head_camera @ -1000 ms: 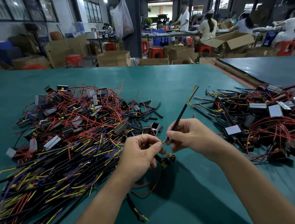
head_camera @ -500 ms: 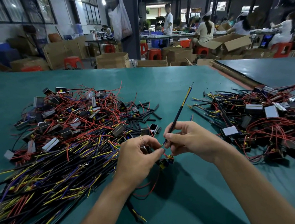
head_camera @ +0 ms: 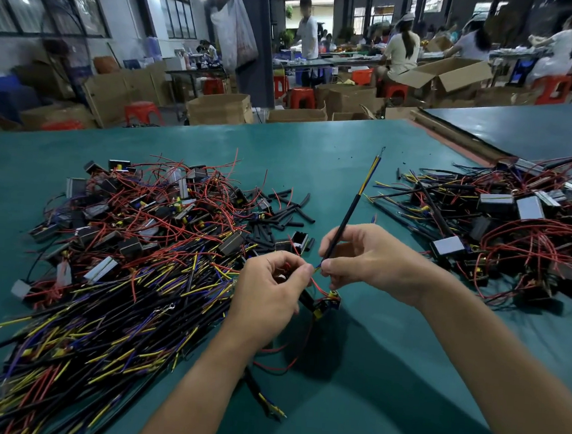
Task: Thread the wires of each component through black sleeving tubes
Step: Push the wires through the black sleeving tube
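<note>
Head view: the sleeving tube (head_camera: pixel 344 221), pinched in the right hand (head_camera: pixel 370 256), is drawn further down wires (head_camera: pixel 372 169) pinched by the left hand (head_camera: pixel 268 287), so threading is judged nearly done.

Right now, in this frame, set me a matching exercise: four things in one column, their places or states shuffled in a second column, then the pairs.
Things
1. sleeving tube
2. left hand
3. loose short tubes
4. right pile

Places or states
A. lying on the green table, beyond the hands
B. heaped at the table's right side, red wire loops showing
C. pinched in the right hand fingers, slanting up and away
D. pinching the wires at the tube's lower end

Pairs: 1-C, 2-D, 3-A, 4-B
</note>
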Demonstrator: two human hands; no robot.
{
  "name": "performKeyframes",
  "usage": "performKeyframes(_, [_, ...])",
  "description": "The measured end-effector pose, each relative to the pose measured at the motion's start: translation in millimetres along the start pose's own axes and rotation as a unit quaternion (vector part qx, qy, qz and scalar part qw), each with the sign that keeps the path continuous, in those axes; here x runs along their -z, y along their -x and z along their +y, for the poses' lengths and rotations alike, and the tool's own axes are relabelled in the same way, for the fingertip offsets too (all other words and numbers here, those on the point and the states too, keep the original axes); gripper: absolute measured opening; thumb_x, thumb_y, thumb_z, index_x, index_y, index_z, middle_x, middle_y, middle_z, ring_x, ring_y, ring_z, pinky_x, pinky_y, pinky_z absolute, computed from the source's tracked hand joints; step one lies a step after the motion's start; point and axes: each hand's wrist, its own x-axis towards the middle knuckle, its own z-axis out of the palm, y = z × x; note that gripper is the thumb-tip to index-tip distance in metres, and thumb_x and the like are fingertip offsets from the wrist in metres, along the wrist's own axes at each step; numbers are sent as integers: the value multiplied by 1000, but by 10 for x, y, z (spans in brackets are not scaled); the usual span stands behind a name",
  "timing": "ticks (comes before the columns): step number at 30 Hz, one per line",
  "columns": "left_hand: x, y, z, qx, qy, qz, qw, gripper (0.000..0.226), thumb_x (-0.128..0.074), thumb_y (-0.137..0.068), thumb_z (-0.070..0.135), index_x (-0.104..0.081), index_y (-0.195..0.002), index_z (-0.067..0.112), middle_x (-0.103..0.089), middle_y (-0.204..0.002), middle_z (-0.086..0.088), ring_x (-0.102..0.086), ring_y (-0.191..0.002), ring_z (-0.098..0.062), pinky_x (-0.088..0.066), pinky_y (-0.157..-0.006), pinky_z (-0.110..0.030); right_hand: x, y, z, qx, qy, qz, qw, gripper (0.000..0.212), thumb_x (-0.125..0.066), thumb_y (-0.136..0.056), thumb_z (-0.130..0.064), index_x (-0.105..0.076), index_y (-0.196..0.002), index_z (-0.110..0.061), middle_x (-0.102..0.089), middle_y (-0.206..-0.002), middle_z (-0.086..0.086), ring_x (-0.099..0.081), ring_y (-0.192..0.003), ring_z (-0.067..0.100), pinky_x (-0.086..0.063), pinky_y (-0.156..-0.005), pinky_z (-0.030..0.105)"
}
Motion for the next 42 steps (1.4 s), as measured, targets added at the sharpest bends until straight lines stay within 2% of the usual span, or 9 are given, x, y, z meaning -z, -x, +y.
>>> performKeyframes(5, [-11,-16,13,36,70,-9,997,20,-61,-93,11,-62,-73,12,-65,-63,2,-47,-38,-11,-40,-40,-22,-48,-34,14,43,48,21,998,18,-64,-87,6,-68,-79,-10,-67,-66,2,-62,-65,15,-55,-63,22])
performKeyframes(9, [-8,-19,5,34,71,8,997,21,-62,-92,10,-62,-71,14,-58,-56,2,-43,-38,-12,-34,-41,-22,-53,-40,42,43,69,2,997,17,-62,-90,3,-68,-80,-9,-67,-64,-1,-62,-62,8,-53,-61,18])
performKeyframes(13, [-10,-20,-1,17,43,18,999,21,-65,-91,11,-64,-70,16,-54,-58,3,-40,-48,-12,-33,-47,-26,-45,-51,55,53,120,-6,991,16,-60,-93,-2,-65,-80,-12,-66,-65,-1,-60,-62,11,-55,-64,22])
performKeyframes(19, [-6,-14,5,30,62,16,997,14,-67,-89,11,-62,-76,12,-51,-47,7,-41,-38,-7,-34,-40,-21,-36,-34,45,65,158,12,985,14,-62,-92,-8,-65,-79,-9,-68,-68,1,-62,-64,12,-56,-67,31])
performKeyframes(22, [9,-19,25,41,87,45,994,17,-73,-84,8,-55,-85,9,-57,-62,-1,-45,-36,-11,-38,-36,-22,-48,-33,30,76,162,51,983,13,-66,-90,-10,-68,-78,-12,-70,-68,3,-65,-62,12,-56,-66,29])
performKeyframes(27, [11,3,67,10,97,88,991,37,-79,-74,-2,-47,-88,9,-64,-76,-8,-51,-45,-17,-46,-43,-28,-47,-28,-4,79,107,99,986,9,-68,-88,-4,-70,-83,4,-72,-70,15,-69,-64,17,-58,-63,25])
performKeyframes(32, [31,35,113,13,112,96,989,54,-79,-73,-4,-38,-103,14,-63,-95,-12,-59,-51,-19,-52,-48,-25,-32,-3,-54,84,88,98,988,14,-66,-90,-5,-65,-76,-7,-70,-68,13,-66,-61,19,-57,-61,27])
performKeyframes(37, [45,14,179,54,155,74,984,45,-71,-75,-14,-41,-101,6,-66,-93,-19,-62,-52,-19,-54,-48,-25,-32,0,-59,84,83,82,990,15,-63,-91,-4,-64,-77,-9,-68,-67,8,-64,-58,16,-55,-59,25])
performKeyframes(42, [61,21,210,98,213,12,972,16,-54,-89,-12,-52,-94,4,-73,-76,-8,-62,-48,-17,-57,-50,-29,-23,18,-80,76,64,71,993,14,-59,-92,1,-66,-81,-6,-68,-71,10,-63,-61,13,-55,-60,24])
